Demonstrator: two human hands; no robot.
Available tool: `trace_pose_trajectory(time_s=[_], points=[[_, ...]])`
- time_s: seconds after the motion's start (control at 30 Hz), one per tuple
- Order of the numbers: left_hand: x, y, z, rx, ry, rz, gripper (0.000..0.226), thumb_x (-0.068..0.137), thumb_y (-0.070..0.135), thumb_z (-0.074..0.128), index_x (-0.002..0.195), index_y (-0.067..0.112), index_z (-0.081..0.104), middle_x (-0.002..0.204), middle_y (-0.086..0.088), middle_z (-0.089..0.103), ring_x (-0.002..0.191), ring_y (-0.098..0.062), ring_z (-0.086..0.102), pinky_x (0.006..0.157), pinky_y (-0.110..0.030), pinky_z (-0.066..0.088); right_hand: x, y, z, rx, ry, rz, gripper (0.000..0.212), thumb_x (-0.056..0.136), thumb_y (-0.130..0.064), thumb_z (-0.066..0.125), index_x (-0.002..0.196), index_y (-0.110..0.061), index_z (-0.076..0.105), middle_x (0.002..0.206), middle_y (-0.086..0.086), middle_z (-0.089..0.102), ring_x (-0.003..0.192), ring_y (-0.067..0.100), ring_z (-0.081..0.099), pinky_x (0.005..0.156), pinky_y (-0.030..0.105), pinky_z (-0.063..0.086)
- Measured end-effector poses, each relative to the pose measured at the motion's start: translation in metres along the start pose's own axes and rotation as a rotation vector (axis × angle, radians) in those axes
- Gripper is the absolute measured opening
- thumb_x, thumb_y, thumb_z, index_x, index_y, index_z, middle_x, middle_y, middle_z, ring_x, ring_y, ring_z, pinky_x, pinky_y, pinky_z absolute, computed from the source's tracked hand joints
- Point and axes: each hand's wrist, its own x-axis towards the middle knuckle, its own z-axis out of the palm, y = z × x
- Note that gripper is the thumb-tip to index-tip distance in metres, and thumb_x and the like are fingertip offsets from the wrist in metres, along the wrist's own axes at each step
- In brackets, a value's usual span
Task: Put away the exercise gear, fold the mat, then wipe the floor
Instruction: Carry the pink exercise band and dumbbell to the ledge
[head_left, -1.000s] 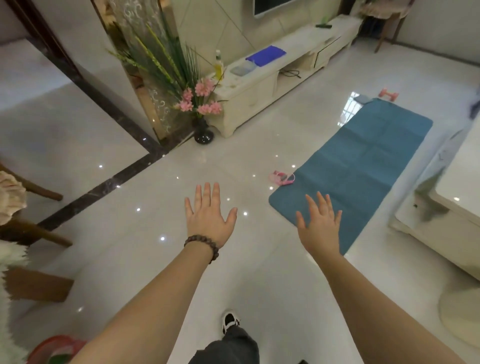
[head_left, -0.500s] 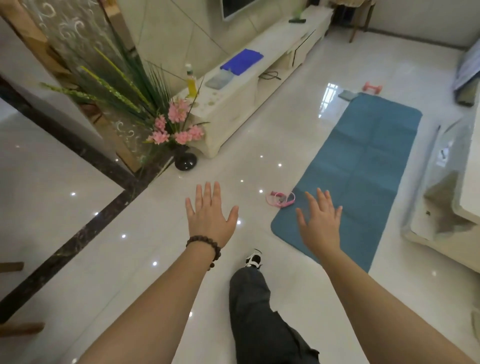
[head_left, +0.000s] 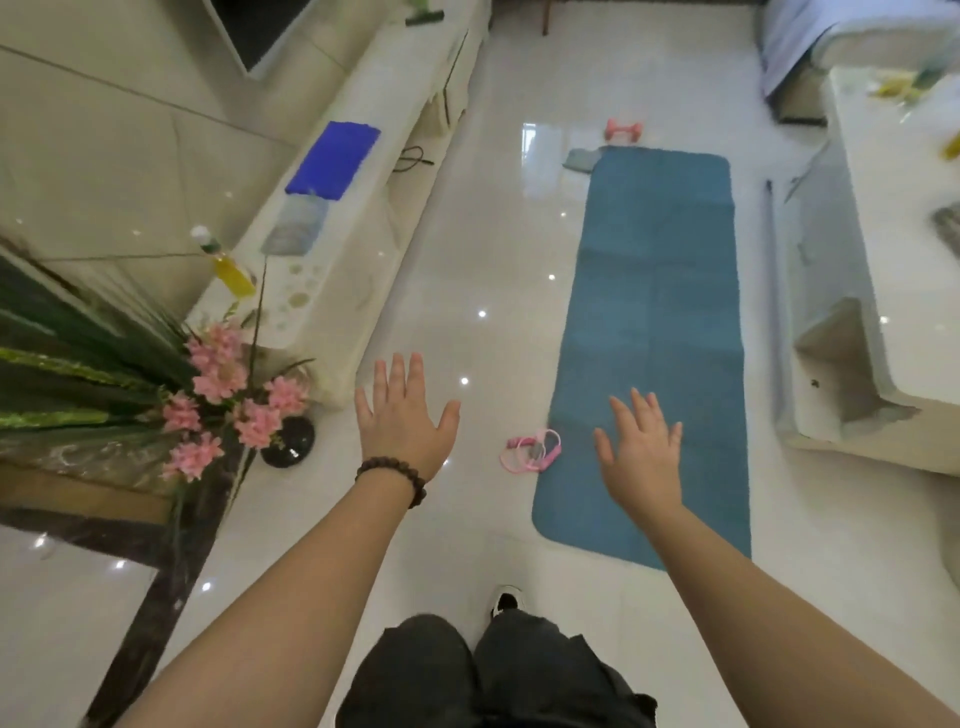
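A blue exercise mat (head_left: 654, 291) lies flat on the glossy white floor, stretching away from me. A pink resistance band (head_left: 530, 451) lies on the floor by the mat's near left corner. A pink dumbbell (head_left: 623, 129) sits beyond the mat's far end, beside a grey cloth (head_left: 582, 158). My left hand (head_left: 402, 415) hovers with fingers spread, holding nothing, left of the band. My right hand (head_left: 641, 449) is also held out flat over the mat's near end, empty.
A white TV cabinet (head_left: 363, 218) runs along the left with a blue cloth (head_left: 335, 158) and a yellow bottle (head_left: 228, 265) on it. A black vase with pink flowers (head_left: 228, 400) stands at its near end. A white coffee table (head_left: 872, 291) flanks the mat's right side.
I have walked forward and turned right; the mat, band and dumbbell now lie straight ahead and closer. Both hands stay outstretched and empty.
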Motion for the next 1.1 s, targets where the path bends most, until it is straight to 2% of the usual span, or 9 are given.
trace_pose_trajectory(time_s=[0.17, 0.33, 0.53, 0.67, 0.9, 1.1], points=[[0.095, 0.022, 0.002, 0.013, -0.081, 0.136, 0.075, 0.097, 0.056, 0.03, 0.155, 0.021, -0.001, 0.163, -0.002, -0.001, 0.149, -0.02, -0.009, 0.12, -0.047, -0.004, 0.046, -0.008, 0.008, 0.041, 0.054, 0.17, 0.05, 0.096, -0.032, 0.05, 0.143, -0.017, 0.04, 0.156, 0.007, 0.025, 0.146, 0.022, 0.01, 0.116, 0.051, 0.003], [0.2, 0.046, 0.009, 0.103, -0.17, 0.32, 0.074, 0.097, 0.057, 0.026, 0.154, 0.021, -0.005, 0.163, -0.003, -0.006, 0.149, -0.022, -0.011, 0.12, -0.049, -0.003, 0.09, -0.031, 0.037, 0.055, 0.043, 0.362, 0.049, 0.098, -0.032, 0.045, 0.144, -0.017, 0.036, 0.157, 0.006, 0.021, 0.147, 0.022, 0.006, 0.116, 0.05, 0.002], [0.319, 0.064, 0.02, 0.215, -0.304, 0.677, 0.074, 0.097, 0.056, 0.027, 0.155, 0.02, -0.003, 0.163, -0.005, -0.003, 0.149, -0.023, -0.008, 0.12, -0.05, -0.002, 0.142, -0.084, 0.069, 0.112, 0.07, 0.695, 0.051, 0.099, -0.032, 0.041, 0.147, -0.019, 0.03, 0.159, 0.005, 0.015, 0.147, 0.02, 0.0, 0.117, 0.048, 0.0], [0.382, 0.065, 0.013, 0.267, -0.336, 0.849, 0.074, 0.097, 0.056, 0.027, 0.155, 0.02, -0.002, 0.163, -0.005, -0.002, 0.149, -0.022, -0.009, 0.12, -0.049, -0.002, 0.167, -0.122, 0.081, 0.13, 0.083, 0.836, 0.052, 0.098, -0.032, 0.043, 0.147, -0.018, 0.029, 0.158, 0.006, 0.016, 0.147, 0.022, 0.002, 0.117, 0.049, 0.002], [0.422, 0.055, 0.039, 0.274, -0.435, 0.888, 0.075, 0.097, 0.056, 0.029, 0.155, 0.02, -0.002, 0.163, -0.007, -0.003, 0.149, -0.024, -0.007, 0.12, -0.049, -0.001, 0.193, -0.131, 0.112, 0.142, 0.069, 0.926, 0.051, 0.098, -0.028, 0.046, 0.146, -0.016, 0.033, 0.156, 0.008, 0.022, 0.146, 0.024, 0.008, 0.118, 0.049, 0.01], [0.44, 0.064, 0.128, 0.338, -0.477, 0.873, 0.075, 0.097, 0.057, 0.028, 0.154, 0.02, -0.004, 0.163, -0.008, -0.004, 0.149, -0.027, -0.008, 0.121, -0.048, 0.0, 0.216, -0.08, 0.194, 0.253, 0.088, 0.974, 0.05, 0.095, -0.022, 0.051, 0.143, -0.014, 0.038, 0.155, 0.01, 0.026, 0.145, 0.026, 0.013, 0.117, 0.047, 0.014]])
